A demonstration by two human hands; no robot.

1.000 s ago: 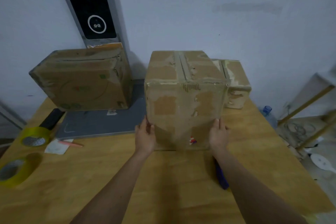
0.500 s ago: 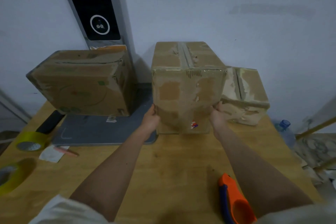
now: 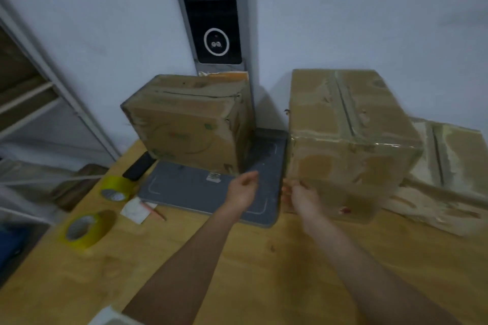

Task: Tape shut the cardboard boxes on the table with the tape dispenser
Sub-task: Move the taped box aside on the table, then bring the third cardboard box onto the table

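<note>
On the table [image 3: 264, 272], three cardboard boxes stand along the wall: the left box [image 3: 184, 126] on the back of a flat slab [image 3: 190, 187], the middle box [image 3: 343, 145] just right of the slab, and the right box [image 3: 449, 174] touching the middle one. Two tape rolls, the farther [image 3: 116, 188] and the nearer [image 3: 84, 228], sit near the table's left edge, with a paper scrap [image 3: 134, 210] between them and the slab. The left hand [image 3: 241, 190] hangs over the slab and the right hand [image 3: 303, 198] is at the middle box's lower left corner.
</note>
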